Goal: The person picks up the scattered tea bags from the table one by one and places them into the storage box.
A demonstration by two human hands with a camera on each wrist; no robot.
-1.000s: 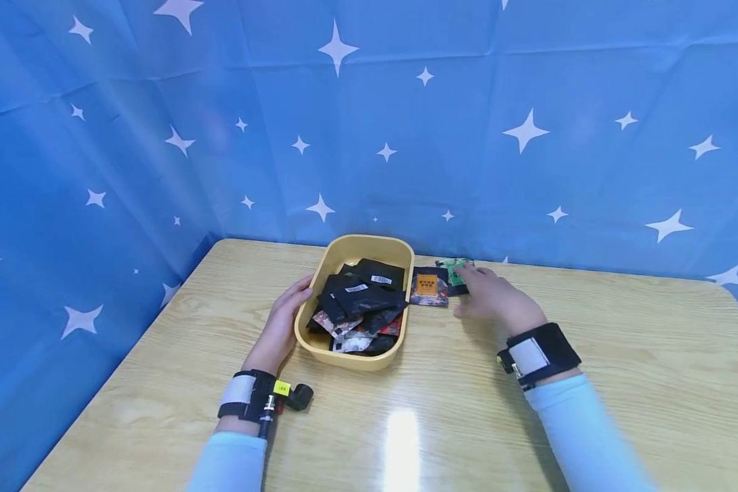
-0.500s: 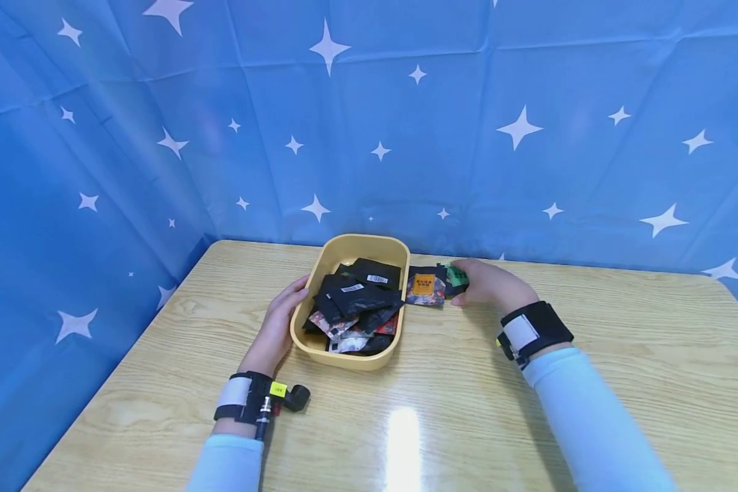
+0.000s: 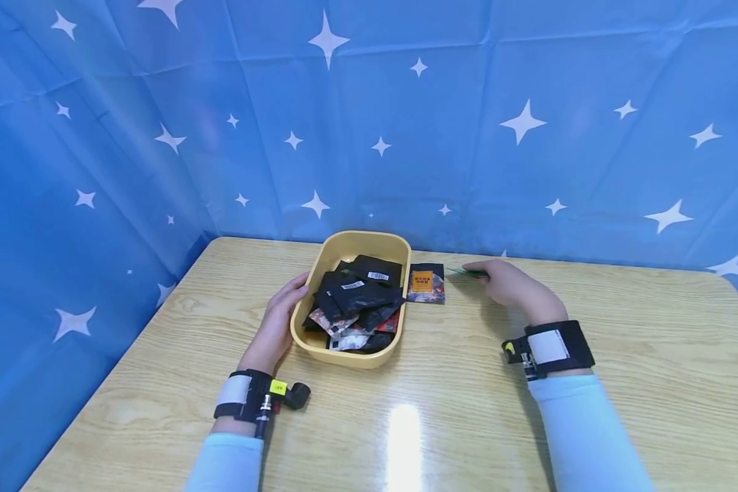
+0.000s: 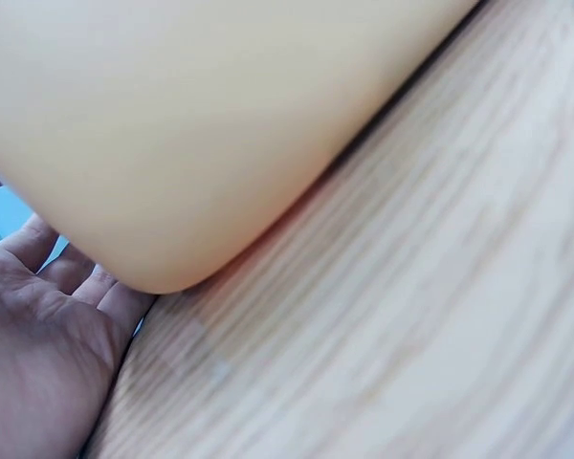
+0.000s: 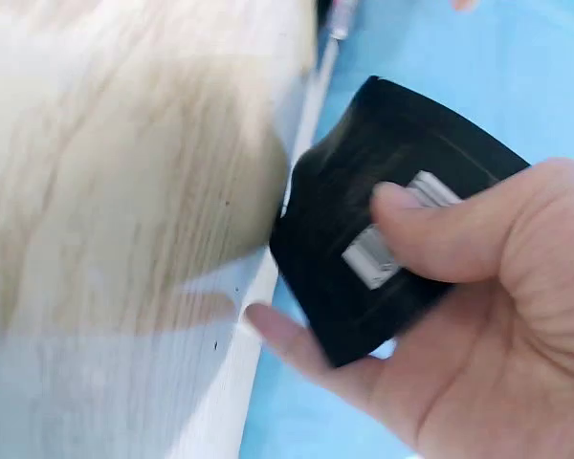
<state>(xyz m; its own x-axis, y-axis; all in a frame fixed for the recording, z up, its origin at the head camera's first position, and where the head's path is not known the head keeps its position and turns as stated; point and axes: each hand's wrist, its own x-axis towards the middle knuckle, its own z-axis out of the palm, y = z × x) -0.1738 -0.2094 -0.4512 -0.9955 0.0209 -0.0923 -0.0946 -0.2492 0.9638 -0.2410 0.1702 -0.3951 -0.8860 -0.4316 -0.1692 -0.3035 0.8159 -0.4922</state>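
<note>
My right hand (image 3: 512, 288) pinches a small black packet (image 5: 335, 220), its thumb across a white barcode label in the right wrist view. Seen in the head view, this packet is nearly edge-on, a thin green line just above the table. My left hand (image 3: 279, 321) rests along the left side of a yellow plastic bin (image 3: 344, 360), and in the left wrist view its fingers lie by the bin's lower corner. Black packets (image 3: 363, 295) are heaped in the bin, some with barcodes, others with coloured fronts. A packet with an orange label (image 3: 426, 283) lies flat against the bin's right side.
Underneath is a light wooden table (image 3: 455, 410), its back edge right against a blue curtain (image 3: 369, 102) printed with white stars. Both wrists carry black straps with small cameras.
The right hand has taken hold of the green-fronted packet, lifted it off the table and drawn it to the right. The left hand stays at the bin.
</note>
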